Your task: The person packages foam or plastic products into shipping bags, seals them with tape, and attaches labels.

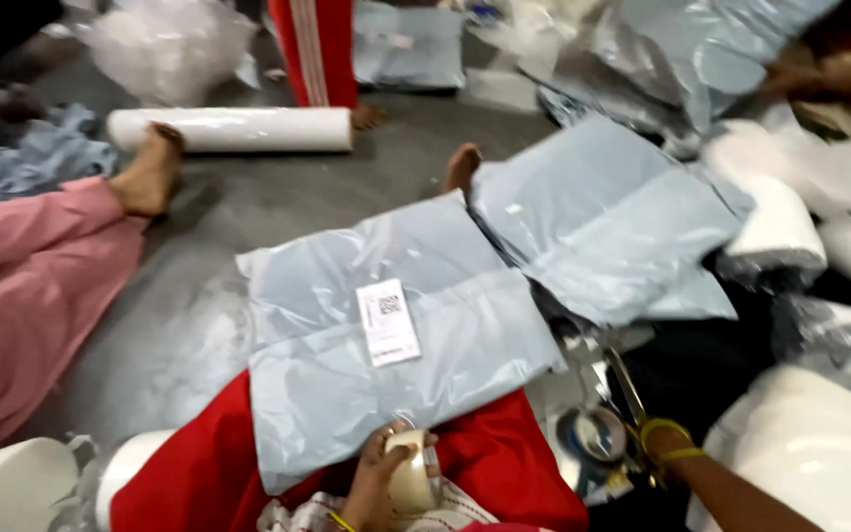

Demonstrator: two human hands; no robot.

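A grey plastic mailer bag [396, 345] with a white label [387, 321] lies across my lap on red cloth [199, 473]. My left hand [378, 485] grips a roll of clear tape [412, 473] at the bag's near edge. My right hand [654, 441], with yellow bangles at the wrist, reaches down on the right beside scissors [625, 386] and a second tape roll [596, 433]. Its fingers are blurred and partly hidden.
More grey mailers [603, 217] lie stacked ahead on the right. White rolls lie around: one far left [233, 128], others right [780, 232]. A person in pink trousers [41, 286] sits at left, and striped red trousers [317, 49] stand ahead. A bare foot [462, 166] shows behind the bags.
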